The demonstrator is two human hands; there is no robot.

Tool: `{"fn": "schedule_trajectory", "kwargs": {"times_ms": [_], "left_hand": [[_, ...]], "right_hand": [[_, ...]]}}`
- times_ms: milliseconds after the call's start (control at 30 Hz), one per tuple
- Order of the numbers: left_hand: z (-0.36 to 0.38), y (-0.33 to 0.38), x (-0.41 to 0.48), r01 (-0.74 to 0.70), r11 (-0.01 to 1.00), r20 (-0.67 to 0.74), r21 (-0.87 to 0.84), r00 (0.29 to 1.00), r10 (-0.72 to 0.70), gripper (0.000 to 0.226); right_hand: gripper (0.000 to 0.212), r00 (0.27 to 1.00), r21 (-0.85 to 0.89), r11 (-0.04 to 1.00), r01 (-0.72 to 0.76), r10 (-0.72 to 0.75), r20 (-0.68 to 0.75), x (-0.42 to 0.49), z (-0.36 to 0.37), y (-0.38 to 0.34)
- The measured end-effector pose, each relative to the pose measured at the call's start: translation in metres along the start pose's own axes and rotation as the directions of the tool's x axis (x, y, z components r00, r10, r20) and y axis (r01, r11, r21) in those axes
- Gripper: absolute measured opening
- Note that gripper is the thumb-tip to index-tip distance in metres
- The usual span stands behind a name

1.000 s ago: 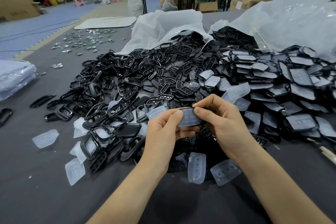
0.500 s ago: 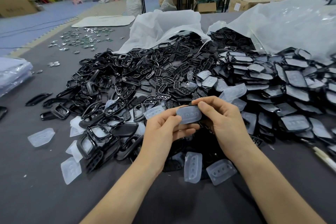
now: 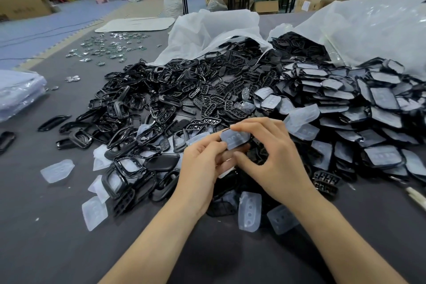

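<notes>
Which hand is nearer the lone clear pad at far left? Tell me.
Left. The left hand sits right of the clear pad, past black parts; the right hand lies farther right, beyond the left.

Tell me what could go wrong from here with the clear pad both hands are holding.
The clear pad is held only by fingertip pinches of the left hand and right hand; it looks soft, so it could slip and drop into the black parts pile beneath.
Two loose pads lie on the cloth by the forearms; a wrist move might knock them aside.
</notes>
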State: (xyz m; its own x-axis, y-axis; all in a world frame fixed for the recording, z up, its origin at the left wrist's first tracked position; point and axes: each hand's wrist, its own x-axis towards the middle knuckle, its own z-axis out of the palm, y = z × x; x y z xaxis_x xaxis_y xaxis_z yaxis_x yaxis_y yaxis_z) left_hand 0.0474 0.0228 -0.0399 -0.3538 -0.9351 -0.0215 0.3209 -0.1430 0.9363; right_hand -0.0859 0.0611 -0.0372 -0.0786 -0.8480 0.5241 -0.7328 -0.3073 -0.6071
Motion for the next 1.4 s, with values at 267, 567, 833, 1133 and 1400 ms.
{"fn": "schedule_trajectory", "kwargs": {"times_ms": [267,567,833,1133,1400], "left_hand": [[0.001,0.001,0.001,-0.005,0.999,0.017,-0.042,1.0,0.006,0.042],[0.003,0.0,0.001,0.002,1.0,0.04,-0.029,0.999,-0.001,0.047],[0.001,-0.002,0.002,0.018,1.0,0.045,-0.017,0.999,-0.017,0.054],[0.0,0.001,0.001,0.016,1.0,0.035,-0.011,0.999,-0.016,0.05],[0.002,0.004,0.0,0.017,1.0,-0.028,-0.001,0.999,-0.017,0.044]], "right_hand": [[0.013,0.997,0.074,0.997,-0.016,0.022,-0.074,0.003,-0.003,0.001],[0.01,0.974,0.295,0.939,-0.177,0.21,-0.083,0.004,-0.006,0.001],[0.033,0.763,0.769,0.597,-0.231,0.601,-0.237,0.01,-0.019,0.008],[0.039,0.761,0.779,0.519,-0.353,0.643,-0.083,0.013,-0.016,0.008],[0.048,0.757,0.819,0.417,-0.395,0.653,0.033,0.014,-0.018,0.011]]}}
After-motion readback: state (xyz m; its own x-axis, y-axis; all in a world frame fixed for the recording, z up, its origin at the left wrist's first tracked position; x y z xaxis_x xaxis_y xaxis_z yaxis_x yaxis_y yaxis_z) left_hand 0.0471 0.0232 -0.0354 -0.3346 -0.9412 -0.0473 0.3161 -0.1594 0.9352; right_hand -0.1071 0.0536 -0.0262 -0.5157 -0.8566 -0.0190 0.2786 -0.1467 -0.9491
